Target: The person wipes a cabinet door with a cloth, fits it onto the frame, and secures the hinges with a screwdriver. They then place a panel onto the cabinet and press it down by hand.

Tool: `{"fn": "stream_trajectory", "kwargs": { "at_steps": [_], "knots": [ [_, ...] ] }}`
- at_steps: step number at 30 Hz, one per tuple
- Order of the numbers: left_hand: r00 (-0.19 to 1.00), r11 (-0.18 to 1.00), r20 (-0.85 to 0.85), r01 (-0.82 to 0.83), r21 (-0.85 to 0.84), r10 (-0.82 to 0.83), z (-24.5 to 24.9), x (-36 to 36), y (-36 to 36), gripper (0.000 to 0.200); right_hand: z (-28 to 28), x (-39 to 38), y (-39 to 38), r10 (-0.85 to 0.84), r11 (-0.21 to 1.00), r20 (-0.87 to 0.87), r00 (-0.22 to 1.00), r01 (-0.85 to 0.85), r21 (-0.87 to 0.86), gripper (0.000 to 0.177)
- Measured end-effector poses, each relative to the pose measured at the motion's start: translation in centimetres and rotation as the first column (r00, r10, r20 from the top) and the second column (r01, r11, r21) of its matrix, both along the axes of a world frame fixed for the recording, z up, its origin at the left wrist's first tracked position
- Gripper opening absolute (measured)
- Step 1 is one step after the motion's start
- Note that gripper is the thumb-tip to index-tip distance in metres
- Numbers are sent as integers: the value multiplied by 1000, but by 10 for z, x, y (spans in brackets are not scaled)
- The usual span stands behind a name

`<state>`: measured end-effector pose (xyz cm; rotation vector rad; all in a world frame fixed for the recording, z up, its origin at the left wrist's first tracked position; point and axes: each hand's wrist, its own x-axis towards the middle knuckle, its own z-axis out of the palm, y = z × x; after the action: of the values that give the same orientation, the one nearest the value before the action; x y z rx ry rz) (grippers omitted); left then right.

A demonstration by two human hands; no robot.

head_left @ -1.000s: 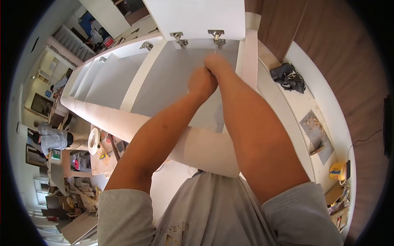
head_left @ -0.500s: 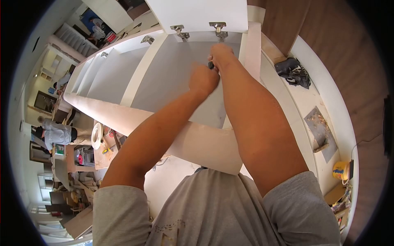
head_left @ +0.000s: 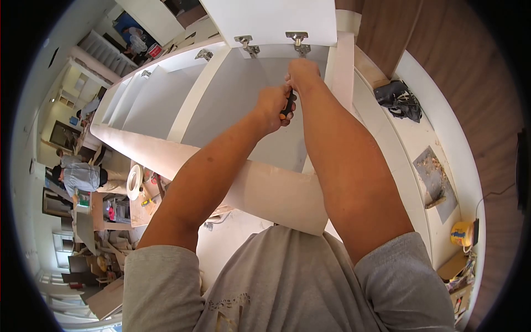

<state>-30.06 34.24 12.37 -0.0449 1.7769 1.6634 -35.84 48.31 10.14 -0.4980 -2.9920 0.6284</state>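
A black handle with an orange end, which looks like a screwdriver's (head_left: 287, 105), is gripped in my left hand (head_left: 271, 108). Its upper end runs up toward my right hand (head_left: 303, 74), which is closed just below a metal cabinet hinge (head_left: 298, 39). What the right fingers hold is hidden behind that hand. The hinge joins a raised white door (head_left: 271, 19) to the white cabinet (head_left: 182, 119), and a second hinge (head_left: 246, 45) sits to its left. Both hands are over the cabinet's grey-floored compartment.
More hinges (head_left: 204, 54) line the cabinet edge to the left. On the right ledge lie a black plastic bag (head_left: 398, 100), a grey sheet with debris (head_left: 436, 182) and a yellow tub (head_left: 462, 233). A co-worker (head_left: 83, 177) stands at left near a tape roll (head_left: 134, 182).
My left hand has turned and dropped slightly, so more of the screwdriver handle shows. My right hand stays near the hinge. The view has shifted slightly.
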Motion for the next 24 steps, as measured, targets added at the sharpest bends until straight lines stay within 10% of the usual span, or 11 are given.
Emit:
{"fn": "stream_trajectory", "kwargs": {
  "at_steps": [2,5,8,14,16,17,20,24],
  "knots": [
    [997,998,80,4,64,-9,-2,-6,-2,26,-7,-5,2,13,999,-24,1000,-12,43,10],
    [984,944,-181,-65,-324,6,19,11,4,28,-18,-16,2,-35,991,-14,999,32,-129,10],
    [416,661,-696,-253,-707,-585,-15,10,-4,36,-5,-1,-5,1,997,-30,1000,1,74,12],
    [511,719,-689,-180,-671,-514,-34,7,4,28,6,-4,-14,-288,920,115,951,308,-243,10],
    [897,929,-301,240,-281,-323,-28,-8,-6,22,8,-5,-12,-299,905,104,949,316,-284,12],
    [952,951,-13,307,23,-307,-26,-12,-9,19,10,-5,-11,-306,897,97,947,321,-304,13],
    [953,949,40,295,108,-301,-12,-6,-11,18,21,12,-12,-221,965,61,973,227,-128,16],
    [877,874,-351,142,-466,-330,-10,2,-3,17,-19,-20,-9,-273,945,-28,962,262,-193,18]
  ]
}}
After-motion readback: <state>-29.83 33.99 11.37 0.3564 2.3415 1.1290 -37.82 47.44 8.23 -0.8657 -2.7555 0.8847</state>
